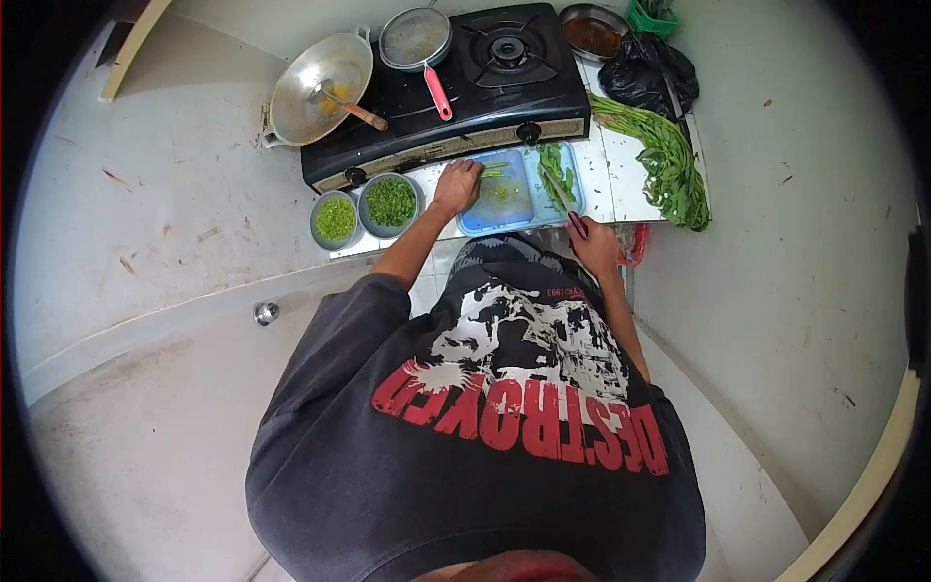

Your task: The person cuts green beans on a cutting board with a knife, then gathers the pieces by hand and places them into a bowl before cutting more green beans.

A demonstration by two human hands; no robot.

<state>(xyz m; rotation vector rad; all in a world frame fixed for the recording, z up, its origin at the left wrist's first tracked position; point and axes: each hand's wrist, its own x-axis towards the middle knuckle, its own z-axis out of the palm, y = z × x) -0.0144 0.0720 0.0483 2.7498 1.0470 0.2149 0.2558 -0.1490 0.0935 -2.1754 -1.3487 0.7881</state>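
My right hand (594,246) is closed round the dark red handle of a knife (558,190), whose blade points up and left over some leafy greens (551,165). Those greens lie on the right part of a blue plastic tray (530,225). At the tray's left edge, my left hand (460,186) has its fingers closed on thin green stems (494,170); the ends stick out to the right. Small chopped green bits lie on the tray near them. Left of that hand stand a bowl of dark chopped greens (391,201) and a bowl of paler chopped pieces (336,218).
Behind the tray is a black gas stove (485,105) carrying a wok (301,92) with a wooden-handled utensil and a red-handled strainer (417,44). To the right lie a bunch of leafy greens (669,175), a black plastic bag (648,73) and a metal pan (593,34).
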